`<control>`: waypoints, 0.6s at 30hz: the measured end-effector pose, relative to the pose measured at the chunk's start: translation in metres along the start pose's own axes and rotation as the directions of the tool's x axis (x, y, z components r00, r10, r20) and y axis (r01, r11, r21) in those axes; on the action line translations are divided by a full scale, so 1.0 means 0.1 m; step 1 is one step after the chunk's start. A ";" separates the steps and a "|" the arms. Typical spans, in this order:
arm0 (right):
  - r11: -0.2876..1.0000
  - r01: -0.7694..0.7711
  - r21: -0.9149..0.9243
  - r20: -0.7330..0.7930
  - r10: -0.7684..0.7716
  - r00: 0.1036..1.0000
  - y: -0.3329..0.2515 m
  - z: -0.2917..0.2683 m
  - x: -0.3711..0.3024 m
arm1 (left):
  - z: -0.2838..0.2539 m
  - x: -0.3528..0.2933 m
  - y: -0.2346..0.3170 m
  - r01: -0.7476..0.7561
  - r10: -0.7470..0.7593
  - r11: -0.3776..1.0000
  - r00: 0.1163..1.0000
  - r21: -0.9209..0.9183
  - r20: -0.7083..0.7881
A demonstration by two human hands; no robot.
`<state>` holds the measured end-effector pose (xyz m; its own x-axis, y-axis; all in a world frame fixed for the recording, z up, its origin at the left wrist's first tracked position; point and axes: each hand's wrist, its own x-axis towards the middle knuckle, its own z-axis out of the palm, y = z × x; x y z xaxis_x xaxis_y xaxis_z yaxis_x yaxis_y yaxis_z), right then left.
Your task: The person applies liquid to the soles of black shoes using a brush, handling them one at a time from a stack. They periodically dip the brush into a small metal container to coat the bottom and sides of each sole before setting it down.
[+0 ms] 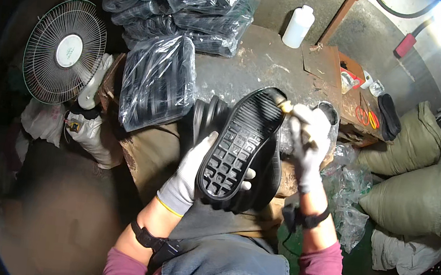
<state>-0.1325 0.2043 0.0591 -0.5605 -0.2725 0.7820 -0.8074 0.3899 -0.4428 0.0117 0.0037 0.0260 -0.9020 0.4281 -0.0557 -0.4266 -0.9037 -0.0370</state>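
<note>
My left hand (187,174), in a white glove, holds a black shoe sole (242,140) from underneath, with its gridded inner side facing up. More black soles (272,170) lie stacked beneath it. My right hand (308,147), also gloved, grips a small brush (288,108) with a yellowish handle, and the brush tip touches the sole's far end. A dark round tin (330,112) sits just behind my right hand.
Plastic-wrapped bundles of black soles (156,80) pile up on the worn workbench (260,66). A white bottle (298,26) stands at the back. A fan (64,50) is at left. Scissors (366,118) and stuffed green sacks (418,196) are at right.
</note>
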 end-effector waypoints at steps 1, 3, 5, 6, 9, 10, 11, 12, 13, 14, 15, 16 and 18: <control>1.000 0.009 -0.018 -0.046 -0.009 0.999 0.18 -0.02 0.02 | 0.00 0.04 -0.02 0.035 -0.036 0.999 0.999 0.029 0.024; 1.000 0.011 0.016 -0.004 -0.011 1.000 0.33 0.07 0.06 | 0.07 0.04 -0.05 0.019 -0.018 1.000 0.999 -0.023 0.032; 0.991 -0.014 0.134 0.080 0.003 0.997 0.16 0.16 0.00 | 0.00 0.02 -0.04 0.072 -0.076 0.996 0.993 0.047 0.091; 0.980 -0.009 0.199 0.109 -0.013 0.994 0.09 0.19 -0.03 | 0.00 0.07 -0.07 0.064 -0.067 0.997 0.992 0.036 0.108; 0.955 0.022 0.296 0.200 -0.085 0.976 -0.16 0.24 -0.15 | -0.02 0.08 -0.12 -0.082 0.079 0.996 0.993 0.024 0.085; 0.958 0.012 0.285 0.252 -0.087 0.964 -0.30 0.21 -0.15 | -0.04 0.08 -0.11 -0.148 0.147 0.989 0.988 0.009 0.045; 0.950 0.012 0.311 0.277 -0.103 0.955 -0.39 0.18 -0.16 | -0.06 0.10 -0.11 -0.189 0.188 0.979 0.982 0.077 0.023; 0.948 -0.009 0.318 0.309 -0.095 0.946 -0.45 0.16 -0.18 | 0.02 0.12 -0.12 -0.183 0.183 0.983 0.982 -0.004 0.048; 0.943 0.008 0.334 0.315 -0.120 0.941 -0.52 0.15 -0.18 | -0.06 0.14 -0.07 -0.205 0.205 0.979 0.977 -0.012 0.062; 0.934 0.022 0.356 0.324 -0.145 0.935 -0.60 0.13 -0.19 | -0.15 0.12 -0.04 -0.231 0.232 0.973 0.970 -0.021 0.073; 0.916 0.075 0.395 0.339 -0.221 0.915 -0.64 0.12 -0.20 | -0.15 0.13 -0.05 -0.167 0.210 0.976 0.892 -0.141 0.400; 0.891 0.125 0.436 0.349 -0.296 0.889 -0.68 0.11 -0.21 | -0.23 0.04 0.07 -0.245 0.236 0.947 0.969 0.206 0.068; 0.871 0.131 0.473 0.400 -0.345 0.849 -0.80 0.07 -0.24 | -0.20 0.06 0.09 -0.308 0.292 0.946 0.945 0.098 0.147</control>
<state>-0.0557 0.1741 0.0724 -0.2707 -0.7181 0.6411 -0.8640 -0.1123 -0.4907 0.0036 -0.0020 0.0054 -0.9868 0.1390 0.0830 -0.1324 -0.9879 0.0801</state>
